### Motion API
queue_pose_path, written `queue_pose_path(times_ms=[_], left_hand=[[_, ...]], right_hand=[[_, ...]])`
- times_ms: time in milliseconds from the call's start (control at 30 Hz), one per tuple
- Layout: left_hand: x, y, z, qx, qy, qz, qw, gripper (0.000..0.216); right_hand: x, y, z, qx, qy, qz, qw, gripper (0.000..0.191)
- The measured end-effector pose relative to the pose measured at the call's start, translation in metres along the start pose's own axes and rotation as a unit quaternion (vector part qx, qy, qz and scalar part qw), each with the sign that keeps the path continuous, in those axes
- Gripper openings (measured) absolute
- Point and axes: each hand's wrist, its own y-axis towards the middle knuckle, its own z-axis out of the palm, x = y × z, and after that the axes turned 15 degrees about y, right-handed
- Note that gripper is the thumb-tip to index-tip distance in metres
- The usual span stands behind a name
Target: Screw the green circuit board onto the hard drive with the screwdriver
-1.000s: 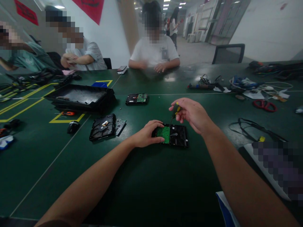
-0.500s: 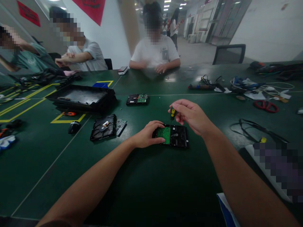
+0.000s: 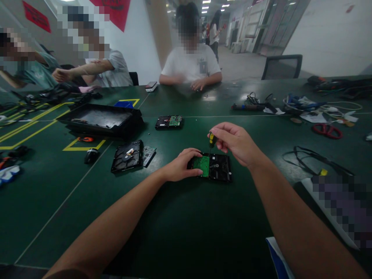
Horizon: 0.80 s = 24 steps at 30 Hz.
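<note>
A black hard drive point(image 3: 221, 169) with a green circuit board point(image 3: 205, 166) on its face lies flat on the dark green table. My left hand point(image 3: 186, 166) grips its left end, thumb and fingers on opposite edges. Between the closed fingers of my right hand point(image 3: 232, 140) is a small yellow-and-black screwdriver point(image 3: 212, 138), held upright. Its thin shaft points down at the board's right edge near the top; whether the tip sits in a screw is too small to tell. To the left lie an opened drive point(image 3: 126, 156) and a loose circuit board point(image 3: 149, 155) beside it.
Another hard drive point(image 3: 169, 122) lies farther back. Stacked black trays point(image 3: 100, 120) stand at the left, with a black mouse point(image 3: 91, 155) before them. Red-handled scissors point(image 3: 327, 131), cables point(image 3: 308, 155) and tools lie at the right. A person point(image 3: 190, 66) sits opposite.
My hands, the screwdriver and the drive hold almost the same position. At the far left, a seated person's forearm has stretched out further to the left.
</note>
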Motion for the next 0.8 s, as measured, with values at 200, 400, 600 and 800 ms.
queue_pose_path(times_ms=[200, 400, 600, 800], left_hand=[[0.0, 0.0003, 0.0003, 0.001, -0.005, -0.002, 1.0, 0.058], [0.0009, 0.0005, 0.001, -0.002, -0.003, -0.003, 1.0, 0.059], [0.0016, -0.0004, 0.0013, -0.003, 0.003, -0.001, 1.0, 0.059], [0.0004, -0.0005, 0.0007, -0.002, -0.003, -0.006, 1.0, 0.06]], right_hand=[[0.0023, -0.0012, 0.0011, 0.011, 0.024, -0.002, 1.0, 0.023], [-0.0027, 0.0027, -0.0015, -0.013, 0.037, 0.007, 0.999, 0.029], [-0.0009, 0.0024, -0.0025, -0.013, 0.035, 0.003, 0.999, 0.026], [0.002, 0.0004, -0.0004, -0.01, 0.027, -0.002, 1.0, 0.018]])
